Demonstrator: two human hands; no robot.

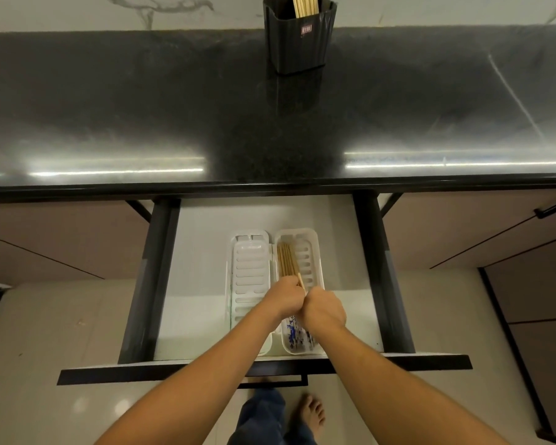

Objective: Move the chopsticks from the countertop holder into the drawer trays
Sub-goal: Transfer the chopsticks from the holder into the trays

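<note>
drawer (206,284) stood open, holding two white trays. left tray (250,268) lay bare; left hand (286,298) curled around chopsticks (288,261) over right tray (308,252), right hand (323,311) fisted, touching it. beyond the drawer, black holder (299,43) kept more sticks (305,4).

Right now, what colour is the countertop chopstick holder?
Black, ribbed plastic chopstick holder; clearest in the head view.
</note>
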